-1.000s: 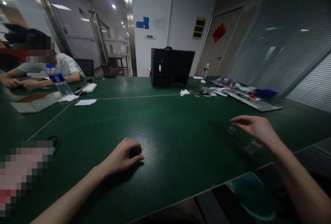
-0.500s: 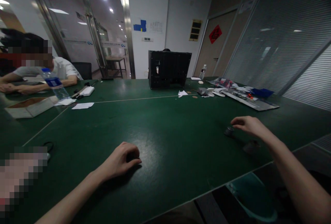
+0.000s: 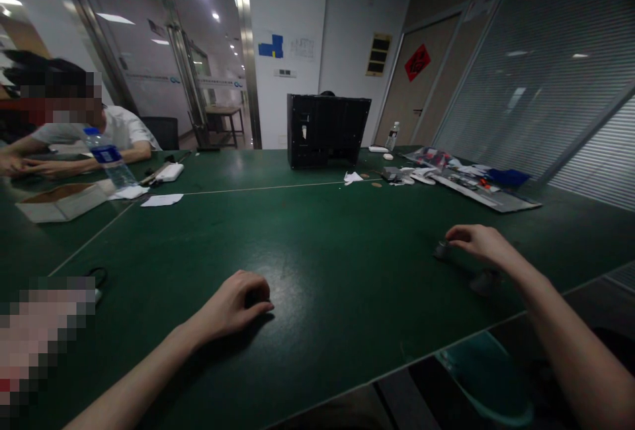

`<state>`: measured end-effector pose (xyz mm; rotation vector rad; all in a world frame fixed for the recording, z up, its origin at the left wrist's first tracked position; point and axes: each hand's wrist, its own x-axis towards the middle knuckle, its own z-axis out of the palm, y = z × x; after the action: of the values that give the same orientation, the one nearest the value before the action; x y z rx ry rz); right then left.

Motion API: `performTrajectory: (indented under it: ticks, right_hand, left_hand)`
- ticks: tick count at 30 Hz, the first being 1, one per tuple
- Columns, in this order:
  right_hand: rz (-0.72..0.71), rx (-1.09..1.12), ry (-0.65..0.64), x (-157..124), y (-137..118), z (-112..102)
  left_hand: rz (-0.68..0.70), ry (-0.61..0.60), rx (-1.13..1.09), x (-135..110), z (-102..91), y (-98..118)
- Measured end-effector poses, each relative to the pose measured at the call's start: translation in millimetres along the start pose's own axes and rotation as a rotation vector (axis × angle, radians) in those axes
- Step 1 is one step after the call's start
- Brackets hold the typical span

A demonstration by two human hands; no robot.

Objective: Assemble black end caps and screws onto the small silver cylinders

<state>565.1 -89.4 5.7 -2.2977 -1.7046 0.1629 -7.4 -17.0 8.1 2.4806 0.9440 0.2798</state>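
My left hand (image 3: 238,301) rests on the green table (image 3: 317,238) near its front edge, fingers curled under into a loose fist with nothing seen in them. Further right, my right hand (image 3: 479,243) reaches out with its fingertips pinched together on the top of a small dim cup (image 3: 440,251) standing on the table. A second small cup (image 3: 483,282) stands just under my right wrist, apart from the fingers.
A black box-like case (image 3: 327,129) stands at the table's far middle. Papers, a long tray and small parts (image 3: 476,185) lie far right. At far left a seated person (image 3: 94,135) leans on the table behind a water bottle (image 3: 109,162) and cardboard box (image 3: 62,200).
My right hand has dropped and drawn slightly left, its fingertips closing on the top of the farther small cup. The left hand has stayed put.
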Motion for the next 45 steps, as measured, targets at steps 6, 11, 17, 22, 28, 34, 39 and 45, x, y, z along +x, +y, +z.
performTrajectory:
  ticks: [6,11,17,22,28,34,39,45]
  right_hand:
    - [-0.012,-0.032,0.05,4,10,-3]
    - [-0.005,-0.055,-0.033,12,6,1]
    - [0.002,-0.008,-0.067,16,8,5]
    - [0.031,0.002,-0.115,17,12,3]
    - [0.047,0.108,-0.202,21,15,5]
    - [0.084,0.103,-0.153,7,23,0]
    - [0.198,0.011,-0.072,-29,43,-2]
    - [0.135,0.025,-0.112,-58,41,13]
  left_hand:
    - [-0.003,-0.014,-0.013,0,0.0,0]
    - [-0.01,-0.008,-0.014,0,0.8,0]
    - [-0.01,0.0,-0.009,0,0.8,0]
    - [-0.006,-0.005,-0.018,0,-0.4,1]
    - [-0.007,-0.005,-0.016,-1,0.1,0]
    - [-0.004,0.0,-0.021,0,-0.1,1]
    - [0.002,-0.001,-0.016,0,0.1,1]
    - [0.002,-0.018,-0.016,0,-0.4,1]
